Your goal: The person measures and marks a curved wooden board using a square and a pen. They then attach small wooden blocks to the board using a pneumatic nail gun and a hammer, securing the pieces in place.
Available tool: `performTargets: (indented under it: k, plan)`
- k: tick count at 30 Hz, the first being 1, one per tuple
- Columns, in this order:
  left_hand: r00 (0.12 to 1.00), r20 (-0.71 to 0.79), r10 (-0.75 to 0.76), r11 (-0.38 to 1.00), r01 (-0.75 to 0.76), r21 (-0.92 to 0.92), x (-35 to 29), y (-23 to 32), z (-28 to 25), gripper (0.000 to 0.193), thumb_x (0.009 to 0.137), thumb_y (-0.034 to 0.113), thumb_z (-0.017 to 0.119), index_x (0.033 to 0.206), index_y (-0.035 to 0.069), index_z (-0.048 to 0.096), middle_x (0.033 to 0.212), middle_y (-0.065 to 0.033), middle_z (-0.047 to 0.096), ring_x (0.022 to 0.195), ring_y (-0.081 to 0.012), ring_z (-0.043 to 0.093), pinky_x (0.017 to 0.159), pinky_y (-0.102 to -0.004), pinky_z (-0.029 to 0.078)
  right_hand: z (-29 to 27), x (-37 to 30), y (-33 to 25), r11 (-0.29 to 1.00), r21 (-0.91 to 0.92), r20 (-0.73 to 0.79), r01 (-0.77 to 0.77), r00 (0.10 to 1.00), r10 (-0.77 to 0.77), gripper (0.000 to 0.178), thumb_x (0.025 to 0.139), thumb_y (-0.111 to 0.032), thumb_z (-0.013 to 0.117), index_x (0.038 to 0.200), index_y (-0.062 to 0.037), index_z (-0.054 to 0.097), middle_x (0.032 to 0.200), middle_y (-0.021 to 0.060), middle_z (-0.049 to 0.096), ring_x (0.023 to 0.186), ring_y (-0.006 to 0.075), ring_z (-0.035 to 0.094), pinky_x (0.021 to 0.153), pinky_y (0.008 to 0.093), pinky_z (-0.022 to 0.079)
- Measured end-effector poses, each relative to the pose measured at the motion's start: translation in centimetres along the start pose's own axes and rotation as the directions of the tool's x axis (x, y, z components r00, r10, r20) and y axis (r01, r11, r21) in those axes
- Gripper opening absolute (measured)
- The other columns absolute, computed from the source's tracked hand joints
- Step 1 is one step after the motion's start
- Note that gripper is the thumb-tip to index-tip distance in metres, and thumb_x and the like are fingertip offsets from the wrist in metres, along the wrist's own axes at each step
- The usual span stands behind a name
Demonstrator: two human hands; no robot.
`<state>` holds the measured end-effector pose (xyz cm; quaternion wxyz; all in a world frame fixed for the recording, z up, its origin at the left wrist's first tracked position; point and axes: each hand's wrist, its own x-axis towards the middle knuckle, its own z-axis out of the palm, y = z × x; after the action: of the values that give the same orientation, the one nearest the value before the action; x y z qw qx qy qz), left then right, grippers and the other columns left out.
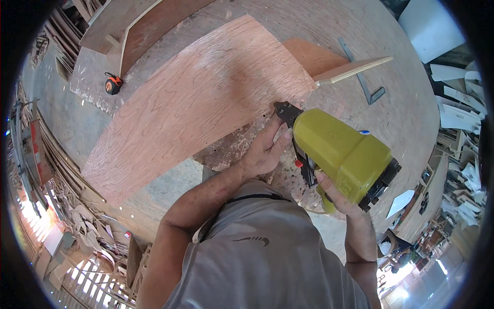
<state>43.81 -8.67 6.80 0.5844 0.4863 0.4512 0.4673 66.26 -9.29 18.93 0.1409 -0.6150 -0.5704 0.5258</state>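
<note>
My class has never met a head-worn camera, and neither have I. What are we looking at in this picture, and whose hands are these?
There is no robot here. A person wears a fisheye camera on the head, looking down, so straight edges bend near the rim and the wearer's own bare hands show.

The right hand holds a bulky yellow-green and black power tool, apparently a nail gun. The left hand is by its black nose, at the near edge of a large reddish-brown plywood panel; its fingertips are partly hidden.

On the worn wooden worktable are also a black-and-orange tape measure to the left and an L-shaped metal square to the right.
</note>
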Motion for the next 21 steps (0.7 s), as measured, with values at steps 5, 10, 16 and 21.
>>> performTargets:
  k: [5, 10, 16, 21]
  plan:
    - [1.0, 0.001, 0.005, 0.991, -0.005, -0.133, 0.0, -0.8, 0.3, 0.048, 0.108, 0.014, 0.043, 0.152, -0.001, 0.031, 0.152, -0.0185, 0.043, 0.145, -0.0276, 0.036, 0.12, -0.0392, 0.025, 0.2, 0.1, -0.1, 1.0, -0.004, -0.007, -0.021, 1.0, 0.021, 0.044, 0.09, -0.015, 0.077, 0.131, -0.0075, 0.061, 0.125, 0.0092, 0.065, 0.115, 0.0214, 0.062, 0.095, 0.0377, 0.051]
    - [0.999, 0.007, -0.039, 0.98, 0.039, -0.193, 0.0, -0.4, 0.2, 0.049, 0.108, 0.013, 0.043, 0.153, -0.001, 0.031, 0.153, -0.018, 0.043, 0.145, -0.0264, 0.037, 0.12, -0.0381, 0.026, 0.5, -0.1, -0.1, 0.999, -0.034, -0.026, -0.032, 0.999, 0.031, 0.044, 0.091, -0.015, 0.076, 0.132, -0.0072, 0.06, 0.127, 0.0096, 0.065, 0.116, 0.0216, 0.062, 0.096, 0.038, 0.051]
    - [1.0, -0.017, -0.002, 0.989, 0.0, -0.151, 0.0, -0.8, 0.1, 0.049, 0.108, 0.013, 0.042, 0.154, 0.0, 0.031, 0.153, -0.0177, 0.043, 0.144, -0.0255, 0.038, 0.119, -0.0371, 0.027, 0.9, 0.0, -3.6, 0.993, -0.114, -0.028, -0.044, 0.999, 0.041, 0.043, 0.092, -0.015, 0.076, 0.13, -0.0063, 0.061, 0.123, 0.0104, 0.067, 0.114, 0.0226, 0.063, 0.094, 0.038, 0.051]
    - [0.999, -0.046, -0.004, 0.984, -0.005, -0.177, 0.2, -0.4, 0.4, 0.045, 0.11, 0.021, 0.041, 0.149, -0.001, 0.037, 0.144, -0.0126, 0.05, 0.134, -0.0206, 0.045, 0.114, -0.0354, 0.034, 0.8, -0.1, -2.9, 0.992, -0.122, -0.03, -0.027, 0.999, 0.024, 0.042, 0.092, -0.016, 0.075, 0.13, -0.0061, 0.061, 0.122, 0.0106, 0.067, 0.113, 0.0235, 0.063, 0.094, 0.0385, 0.051]
